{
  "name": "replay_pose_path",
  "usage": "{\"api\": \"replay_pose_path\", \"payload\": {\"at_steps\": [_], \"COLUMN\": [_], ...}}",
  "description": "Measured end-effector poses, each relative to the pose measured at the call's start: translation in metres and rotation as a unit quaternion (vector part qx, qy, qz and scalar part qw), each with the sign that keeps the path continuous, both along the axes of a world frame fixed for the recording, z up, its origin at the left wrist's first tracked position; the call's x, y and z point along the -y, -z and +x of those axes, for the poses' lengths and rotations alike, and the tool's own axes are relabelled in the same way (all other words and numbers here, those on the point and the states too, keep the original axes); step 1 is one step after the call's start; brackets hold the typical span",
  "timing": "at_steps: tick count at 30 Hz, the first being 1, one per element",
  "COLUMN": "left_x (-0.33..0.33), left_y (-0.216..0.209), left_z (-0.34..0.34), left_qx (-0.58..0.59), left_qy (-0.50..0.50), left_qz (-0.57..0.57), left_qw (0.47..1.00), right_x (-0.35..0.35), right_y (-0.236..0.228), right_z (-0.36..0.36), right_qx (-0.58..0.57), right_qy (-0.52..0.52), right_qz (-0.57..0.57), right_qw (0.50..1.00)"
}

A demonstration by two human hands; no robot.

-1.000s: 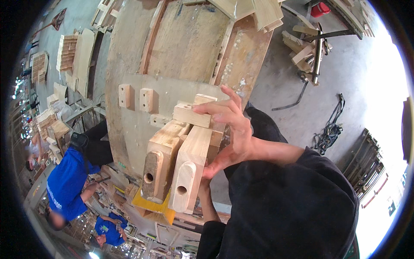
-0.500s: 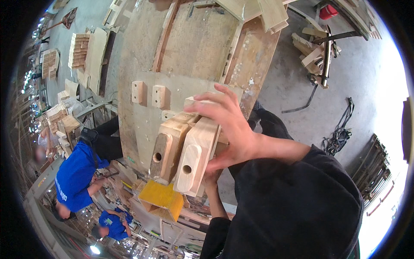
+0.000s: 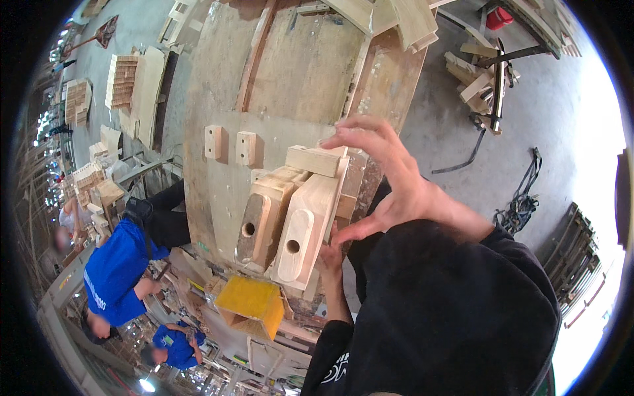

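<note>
My right hand (image 3: 396, 178) is off the wood, its fingers and thumb spread wide with nothing between them. Left of it stands a pale wooden block (image 3: 317, 204) with a rounded, raised end that has a round hole. Against its left side is a second block (image 3: 271, 214), with a darker rounded end and a hole. A short wooden piece (image 3: 314, 160) lies across the far end of the pale block. My left hand (image 3: 331, 256) is low at the pale block's right side, partly hidden; its fingers do not show well enough to tell their grip.
Two small drilled blocks, a left one (image 3: 213, 142) and a right one (image 3: 246, 148), stand on the worktable (image 3: 297, 79). A yellow box-shaped piece (image 3: 247, 300) sits at the near edge. A person in blue (image 3: 115, 264) works at left. Straps (image 3: 518, 211) lie on the floor at right.
My right hand has let go of the pale block and drawn back to the right, opening wider. The short wooden piece across the block is now uncovered.
</note>
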State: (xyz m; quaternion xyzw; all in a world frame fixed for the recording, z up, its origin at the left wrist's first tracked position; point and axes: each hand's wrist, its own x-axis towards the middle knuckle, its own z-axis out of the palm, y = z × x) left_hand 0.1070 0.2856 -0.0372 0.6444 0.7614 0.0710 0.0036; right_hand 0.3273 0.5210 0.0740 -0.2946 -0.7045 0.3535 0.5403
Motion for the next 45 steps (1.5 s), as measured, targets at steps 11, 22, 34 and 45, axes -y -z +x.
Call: {"api": "replay_pose_path", "payload": {"at_steps": [11, 22, 34, 45], "left_x": [-0.004, -0.007, -0.01, -0.024], "left_y": [-0.001, 0.004, -0.006, -0.025], "left_z": [0.002, 0.0, 0.001, 0.007], "left_qx": [0.003, 0.0, -0.006, 0.04], "left_qy": [-0.005, -0.003, -0.026, -0.108], "left_qz": [0.009, 0.008, 0.025, 0.082], "left_qw": [1.0, 1.0, 0.999, 0.99], "right_x": [0.011, 0.001, 0.014, 0.031], "right_y": [-0.021, -0.012, -0.022, -0.012], "right_z": [-0.018, -0.009, -0.046, -0.071], "right_qx": [0.002, -0.046, -0.002, -0.095], "right_qy": [-0.004, -0.015, 0.034, 0.057], "right_qz": [0.021, -0.025, 0.057, 0.006], "right_qw": [1.0, 0.999, 0.998, 0.994]}}
